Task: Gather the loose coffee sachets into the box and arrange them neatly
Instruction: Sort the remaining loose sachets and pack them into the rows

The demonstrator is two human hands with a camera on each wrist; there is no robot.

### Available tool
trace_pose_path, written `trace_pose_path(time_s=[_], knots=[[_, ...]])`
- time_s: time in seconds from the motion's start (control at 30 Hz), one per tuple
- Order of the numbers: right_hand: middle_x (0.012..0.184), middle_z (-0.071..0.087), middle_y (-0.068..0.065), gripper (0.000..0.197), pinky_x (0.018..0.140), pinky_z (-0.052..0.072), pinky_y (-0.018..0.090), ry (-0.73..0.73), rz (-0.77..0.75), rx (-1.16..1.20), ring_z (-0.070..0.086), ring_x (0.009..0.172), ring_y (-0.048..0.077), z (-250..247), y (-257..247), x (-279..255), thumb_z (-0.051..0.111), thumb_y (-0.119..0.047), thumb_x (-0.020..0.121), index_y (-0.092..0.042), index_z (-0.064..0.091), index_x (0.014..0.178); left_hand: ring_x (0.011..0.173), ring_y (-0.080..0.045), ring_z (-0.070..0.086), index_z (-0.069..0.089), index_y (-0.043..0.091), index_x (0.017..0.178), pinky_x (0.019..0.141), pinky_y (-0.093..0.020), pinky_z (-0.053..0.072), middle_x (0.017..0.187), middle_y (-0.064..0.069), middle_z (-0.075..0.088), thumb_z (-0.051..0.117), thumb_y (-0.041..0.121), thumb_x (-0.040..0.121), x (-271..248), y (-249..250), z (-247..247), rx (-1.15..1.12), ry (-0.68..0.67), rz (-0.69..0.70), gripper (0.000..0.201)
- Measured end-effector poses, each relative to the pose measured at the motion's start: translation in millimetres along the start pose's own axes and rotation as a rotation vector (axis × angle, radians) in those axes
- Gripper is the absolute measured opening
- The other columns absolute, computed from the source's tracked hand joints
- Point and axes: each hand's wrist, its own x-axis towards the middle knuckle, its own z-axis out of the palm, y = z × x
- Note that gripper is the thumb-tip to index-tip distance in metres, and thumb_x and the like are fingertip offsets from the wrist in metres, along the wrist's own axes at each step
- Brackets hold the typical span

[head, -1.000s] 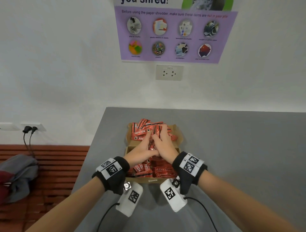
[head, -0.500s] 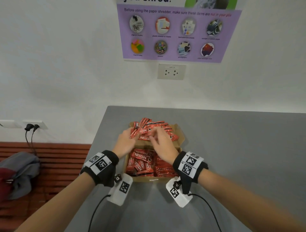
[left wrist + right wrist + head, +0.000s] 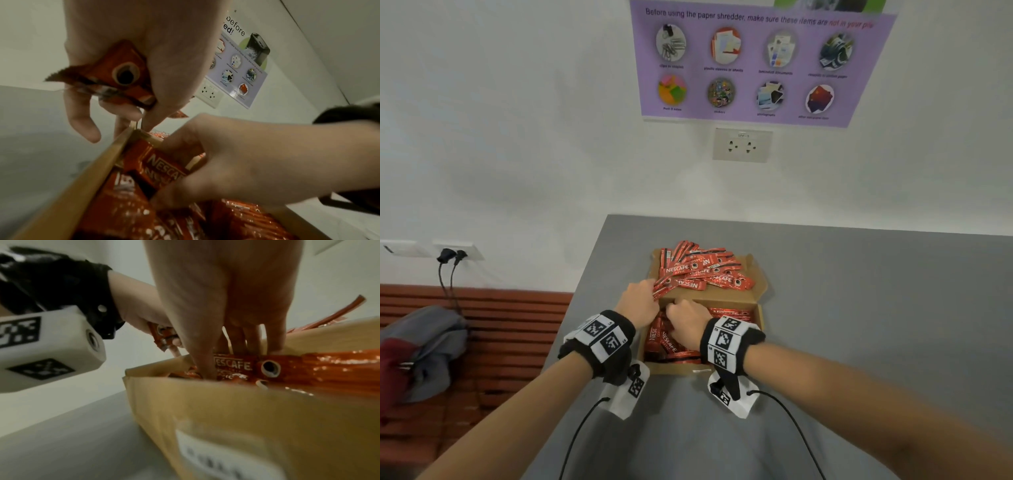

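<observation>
An open cardboard box (image 3: 759, 325) sits on the grey table (image 3: 859, 308). Red Nescafe sachets (image 3: 664, 342) fill it, some in rows. A loose pile of sachets (image 3: 702, 270) lies on the far flap. At the box's far left corner my left hand (image 3: 640, 301) grips a few sachets (image 3: 115, 78) in its curled fingers. My right hand (image 3: 683, 317) reaches down into the left part of the box. Its thumb and fingers pinch upright sachets (image 3: 164, 168) there, also seen in the right wrist view, sachets (image 3: 234, 365). The box's near wall (image 3: 205, 410) hides the lower sachets.
A white wall with a socket (image 3: 742, 144) and a purple poster (image 3: 756, 61) rises behind the table. The table's left edge runs just left of the box. Beyond it stands a wooden bench (image 3: 510, 335) with a grey bag (image 3: 431, 349). Wrist cables trail toward me.
Both hands came back from the loose pile on the flap. The left hand now holds sachets at the box's corner, and the right hand has dropped into the box's left part.
</observation>
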Motion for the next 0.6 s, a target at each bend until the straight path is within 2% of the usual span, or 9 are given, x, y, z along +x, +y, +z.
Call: trace_pose_path(time_s=[0.07, 0.17, 0.27, 0.37, 0.47, 0.53, 0.6], knots=[[0.116, 0.058, 0.021, 0.025, 0.086, 0.048, 0.042, 0.009, -0.02, -0.04, 0.056, 0.107, 0.037, 0, -4, 2, 0.051, 0.0, 0.087, 0.003, 0.056, 0.111, 0.094, -0.034, 0.062, 0.057, 0.004, 0.098, 0.08, -0.034, 0.047, 0.104, -0.017, 0.065, 0.044, 0.007, 0.092, -2, 0, 1, 0.003, -0.003, 0.008, 0.015], [0.118, 0.058, 0.018, 0.03, 0.086, 0.048, 0.042, 0.042, -0.026, -0.089, 0.057, 0.107, 0.035, 1, -9, 3, 0.052, 0.0, 0.086, 0.0, 0.052, 0.117, 0.092, -0.033, 0.062, 0.055, 0.007, 0.094, 0.078, -0.031, 0.046, 0.102, -0.016, 0.066, 0.045, 0.008, 0.092, 0, -1, 2, -0.02, -0.004, 0.015, 0.011], [0.114, 0.059, 0.019, 0.027, 0.083, 0.048, 0.043, 0.02, -0.032, -0.061, 0.059, 0.103, 0.037, -2, -8, 6, 0.05, 0.0, 0.087, 0.0, 0.053, 0.114, 0.091, -0.031, 0.063, 0.056, 0.007, 0.097, 0.075, -0.027, 0.045, 0.102, -0.014, 0.067, 0.047, 0.009, 0.092, 3, -3, 0, -0.048, 0.023, 0.026, 0.011], [0.108, 0.061, 0.022, 0.021, 0.082, 0.049, 0.043, 0.008, -0.048, -0.001, 0.059, 0.1, 0.039, -6, -3, 10, 0.046, 0.004, 0.087, 0.003, 0.056, 0.105, 0.091, -0.031, 0.063, 0.056, 0.007, 0.105, 0.076, -0.03, 0.047, 0.102, -0.013, 0.067, 0.05, 0.01, 0.091, 4, -3, -4, -0.079, 0.104, 0.036, 0.015], [0.103, 0.063, 0.024, 0.017, 0.076, 0.046, 0.037, 0.02, -0.066, 0.065, 0.06, 0.094, 0.038, -8, 2, 13, 0.046, 0.008, 0.086, 0.006, 0.06, 0.097, 0.091, -0.034, 0.062, 0.055, 0.005, 0.102, 0.077, -0.038, 0.049, 0.099, -0.016, 0.065, 0.052, 0.012, 0.091, 3, -2, -10, -0.11, 0.203, 0.068, 0.013], [0.103, 0.06, 0.022, 0.019, 0.074, 0.048, 0.034, 0.062, -0.077, 0.171, 0.059, 0.092, 0.035, -12, 6, 14, 0.047, 0.011, 0.085, 0.006, 0.058, 0.1, 0.089, -0.034, 0.061, 0.054, 0.003, 0.101, 0.076, -0.038, 0.048, 0.098, -0.017, 0.064, 0.053, 0.013, 0.092, 1, 0, -15, -0.128, 0.249, 0.09, 0.013], [0.108, 0.056, 0.016, 0.025, 0.081, 0.05, 0.034, 0.115, -0.05, 0.312, 0.056, 0.095, 0.029, -18, 13, 14, 0.047, 0.011, 0.086, 0.003, 0.054, 0.109, 0.088, -0.032, 0.062, 0.054, 0.003, 0.102, 0.075, -0.036, 0.048, 0.097, -0.016, 0.064, 0.054, 0.015, 0.093, -1, 3, -18, -0.171, 0.28, 0.1, 0.015]])
